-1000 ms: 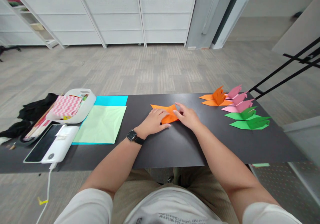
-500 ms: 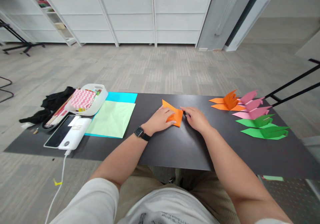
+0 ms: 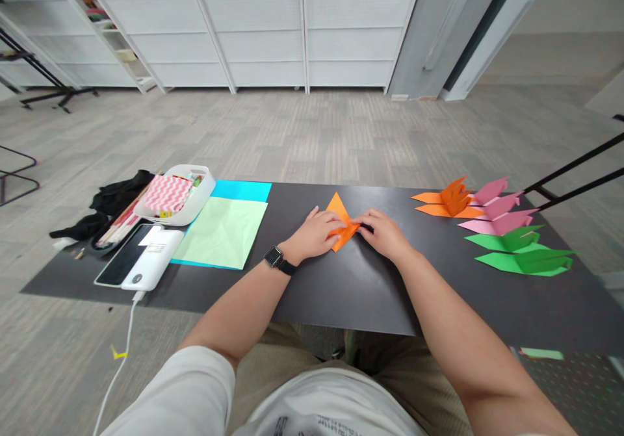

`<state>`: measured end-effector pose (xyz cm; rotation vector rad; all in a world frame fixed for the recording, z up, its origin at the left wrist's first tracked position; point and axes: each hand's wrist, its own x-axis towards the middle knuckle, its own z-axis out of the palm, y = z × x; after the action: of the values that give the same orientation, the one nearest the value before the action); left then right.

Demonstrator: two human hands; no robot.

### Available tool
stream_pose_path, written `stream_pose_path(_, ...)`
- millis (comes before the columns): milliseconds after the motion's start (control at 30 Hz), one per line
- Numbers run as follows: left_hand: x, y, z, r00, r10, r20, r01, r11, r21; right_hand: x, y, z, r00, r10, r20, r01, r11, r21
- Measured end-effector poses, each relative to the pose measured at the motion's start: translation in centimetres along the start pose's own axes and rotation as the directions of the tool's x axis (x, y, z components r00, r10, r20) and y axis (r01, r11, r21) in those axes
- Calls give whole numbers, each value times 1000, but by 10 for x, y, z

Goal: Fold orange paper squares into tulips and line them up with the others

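A folded piece of orange origami paper [image 3: 339, 209] lies on the dark table with a pointed corner facing away from me. My left hand [image 3: 316, 231] rests over its left side, fingers and thumb holding it against the tabletop. At the paper's right corner, the fingers of my right hand [image 3: 383, 231] are closed on the edge. A small dark thing [image 3: 366, 227] shows under my right fingers; its kind I cannot make out. Part of the paper is covered by my left fingers.
Orange [image 3: 452, 197], pink [image 3: 502, 210] and green folded paper figures [image 3: 529, 262] stand at the right. To the left are pale green sheets [image 3: 224, 231] on blue paper [image 3: 246, 191], a white basket [image 3: 197, 195], a phone [image 3: 124, 257] and a cabled white power bank [image 3: 155, 260].
The orange paper has turned, so its point now faces straight away from me. My right fingers have closed over its right corner, and the whole view has shifted slightly.
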<state>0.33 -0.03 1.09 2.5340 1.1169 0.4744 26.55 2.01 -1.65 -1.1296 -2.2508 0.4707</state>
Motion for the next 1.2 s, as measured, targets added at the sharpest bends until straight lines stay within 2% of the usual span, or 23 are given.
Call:
stream_pose_path(400,0,-1,1,997,30,73,-29,999,-17,-1,-2,-5,999,-26,-19,26,1000,10)
stream_pose_path(700,3,-3,-3,999,45,-6,-45,998,38,0,-2,-7,1000,-12,-3,12,1000,-24)
stream_pose_path(1000,2,-2,-2,999,18,48,-19,1000,7,1,-4,-10,1000,27,-3,-28,999,-39)
stream_pose_path(1200,2,-1,-2,999,10,43,-9,1000,-30,0,0,-8,999,31,-17,-32,998,-50)
